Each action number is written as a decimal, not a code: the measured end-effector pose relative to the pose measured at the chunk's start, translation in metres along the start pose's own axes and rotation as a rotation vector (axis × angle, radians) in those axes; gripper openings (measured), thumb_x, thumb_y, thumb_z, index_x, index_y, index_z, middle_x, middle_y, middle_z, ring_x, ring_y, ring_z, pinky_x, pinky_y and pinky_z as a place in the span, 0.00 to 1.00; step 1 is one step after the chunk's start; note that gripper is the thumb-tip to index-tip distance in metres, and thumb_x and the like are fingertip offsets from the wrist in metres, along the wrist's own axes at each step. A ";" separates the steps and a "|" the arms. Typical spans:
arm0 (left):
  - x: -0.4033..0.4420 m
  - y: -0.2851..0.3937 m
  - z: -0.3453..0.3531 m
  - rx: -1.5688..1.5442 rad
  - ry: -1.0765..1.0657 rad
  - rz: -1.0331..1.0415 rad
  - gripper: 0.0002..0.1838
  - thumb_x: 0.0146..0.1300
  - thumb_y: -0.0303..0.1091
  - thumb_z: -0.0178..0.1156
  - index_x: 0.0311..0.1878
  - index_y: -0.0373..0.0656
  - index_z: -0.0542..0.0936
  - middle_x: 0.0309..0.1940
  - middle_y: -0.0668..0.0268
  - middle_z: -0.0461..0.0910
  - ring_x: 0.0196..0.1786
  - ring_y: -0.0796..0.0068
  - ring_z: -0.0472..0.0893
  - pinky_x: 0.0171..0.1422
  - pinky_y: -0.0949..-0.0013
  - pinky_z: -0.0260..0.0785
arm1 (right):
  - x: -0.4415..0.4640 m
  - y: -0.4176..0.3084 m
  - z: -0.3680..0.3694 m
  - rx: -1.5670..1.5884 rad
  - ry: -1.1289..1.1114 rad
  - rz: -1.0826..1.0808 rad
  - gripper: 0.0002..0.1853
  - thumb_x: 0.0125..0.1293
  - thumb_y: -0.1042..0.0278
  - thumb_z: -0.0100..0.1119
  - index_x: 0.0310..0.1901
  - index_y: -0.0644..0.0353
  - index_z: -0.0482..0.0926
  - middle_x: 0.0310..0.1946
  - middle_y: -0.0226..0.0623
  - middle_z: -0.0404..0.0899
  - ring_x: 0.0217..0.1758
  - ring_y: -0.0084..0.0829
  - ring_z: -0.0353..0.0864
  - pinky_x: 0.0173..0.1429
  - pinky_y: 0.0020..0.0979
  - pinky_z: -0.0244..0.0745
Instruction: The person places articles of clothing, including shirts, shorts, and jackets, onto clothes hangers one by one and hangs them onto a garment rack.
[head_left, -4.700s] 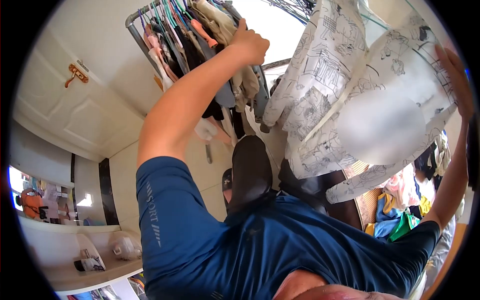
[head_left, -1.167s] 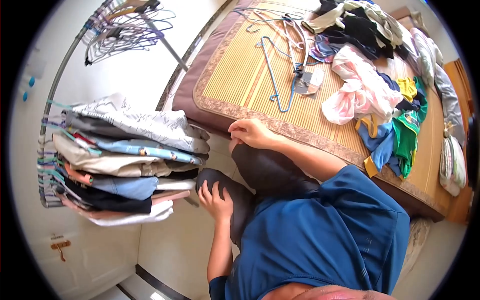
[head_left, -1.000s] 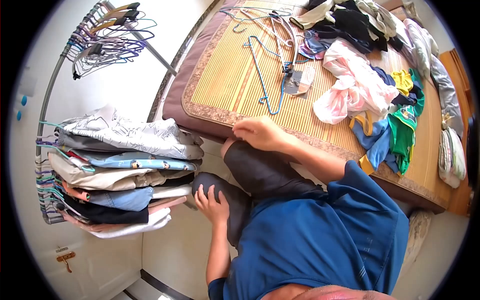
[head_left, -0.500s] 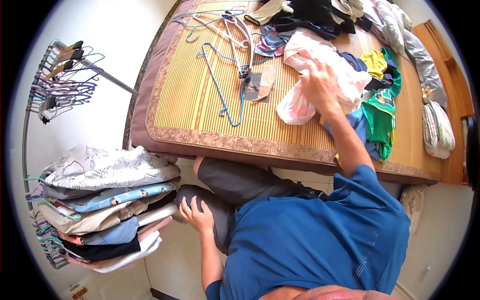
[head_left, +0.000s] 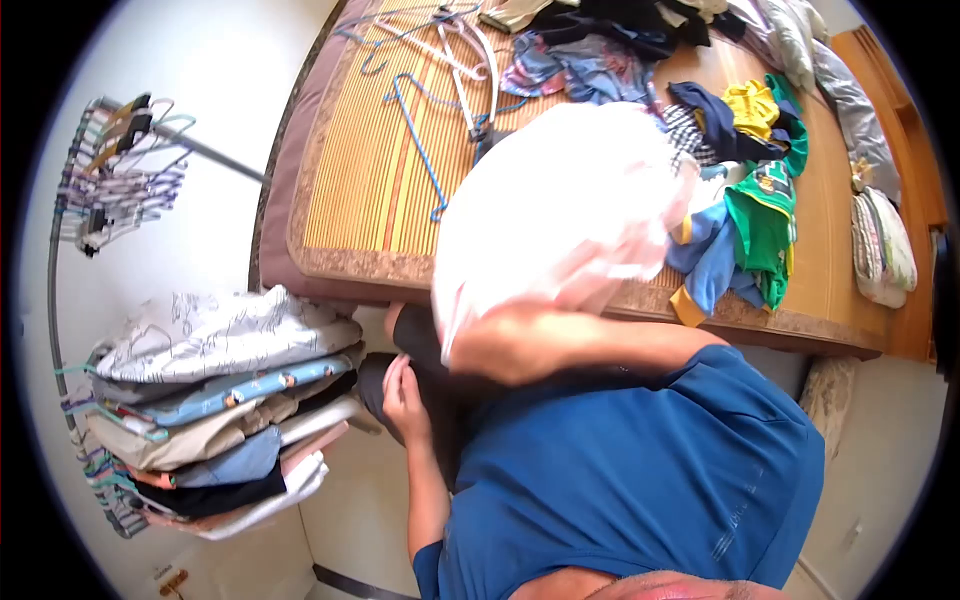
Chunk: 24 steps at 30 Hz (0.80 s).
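Note:
My right hand point(head_left: 490, 345), blurred by motion, is closed on a pale pink-and-white piece of clothing point(head_left: 560, 215). The cloth billows up off the bed mat's near edge, and its exact kind is unclear. My left hand point(head_left: 403, 398) holds nothing; it hovers by my knee with its fingers stretched out close together. Behind the pale cloth lie blue hangers point(head_left: 415, 145) and white hangers point(head_left: 462, 85), partly covered. A green garment point(head_left: 765, 225), a blue garment with yellow cuffs point(head_left: 710, 250) and a yellow one point(head_left: 750, 108) lie to the right.
On the left, a metal rack point(head_left: 55, 270) carries several bare hangers point(head_left: 125, 190) and a row of hung clothes point(head_left: 225, 400). Dark clothes point(head_left: 620, 30) and a purple-blue patterned garment point(head_left: 590, 65) lie farther back on the bed mat point(head_left: 340, 200). Folded cloths point(head_left: 880, 245) sit beside the wooden headboard point(head_left: 905, 200).
My right hand has pulled the pale cloth off the pile toward me and left, uncovering a checkered cloth and the patterned garment. My left hand has lifted slightly from the knee, fingers drawn together.

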<state>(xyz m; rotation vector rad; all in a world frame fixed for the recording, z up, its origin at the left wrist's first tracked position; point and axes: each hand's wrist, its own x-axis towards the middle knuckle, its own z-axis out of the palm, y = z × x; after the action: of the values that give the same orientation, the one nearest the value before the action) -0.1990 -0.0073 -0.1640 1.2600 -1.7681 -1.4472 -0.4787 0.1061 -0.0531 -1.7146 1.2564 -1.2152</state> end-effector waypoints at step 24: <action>-0.080 0.030 -0.072 -0.841 0.380 -0.059 0.30 0.83 0.50 0.48 0.72 0.31 0.70 0.67 0.53 0.77 0.69 0.59 0.78 0.74 0.54 0.70 | -0.032 0.021 0.039 -0.633 -0.041 -0.071 0.07 0.66 0.69 0.69 0.42 0.63 0.85 0.43 0.36 0.85 0.53 0.34 0.83 0.62 0.40 0.74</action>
<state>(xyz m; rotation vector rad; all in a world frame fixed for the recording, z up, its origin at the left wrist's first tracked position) -0.1138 0.0308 -0.1030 1.0196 -0.7328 -1.5914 -0.4522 0.1299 -0.0942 -2.2249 1.6853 -0.8566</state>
